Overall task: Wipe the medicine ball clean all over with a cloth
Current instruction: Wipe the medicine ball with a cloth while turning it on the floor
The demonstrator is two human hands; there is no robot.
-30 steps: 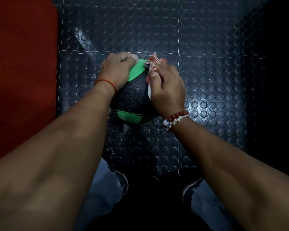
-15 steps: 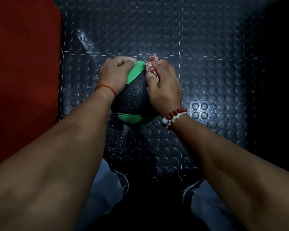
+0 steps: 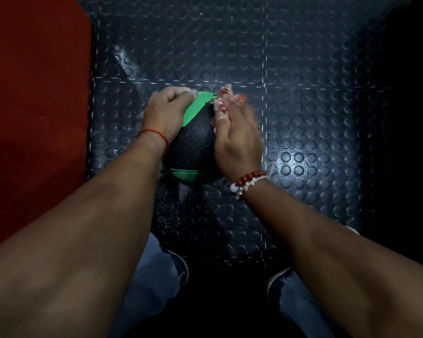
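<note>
A black and green medicine ball [image 3: 193,145] sits on the dark studded floor in the middle of the head view. My left hand [image 3: 167,113] grips its upper left side, fingers curled over the green patch. My right hand [image 3: 237,135] lies on the ball's right side and presses a red and white cloth [image 3: 224,98] against it. Only the cloth's edge shows past my fingertips; the rest is hidden under the hand. The right hand is slightly blurred.
A red mat [image 3: 34,106] runs along the left edge. The studded rubber floor [image 3: 303,118] spreads around the ball. My shoes [image 3: 181,267] and jeans legs are at the bottom. The far right lies in darkness.
My right hand with the cloth has slid a little along the ball's right side. The left hand keeps its hold on the ball.
</note>
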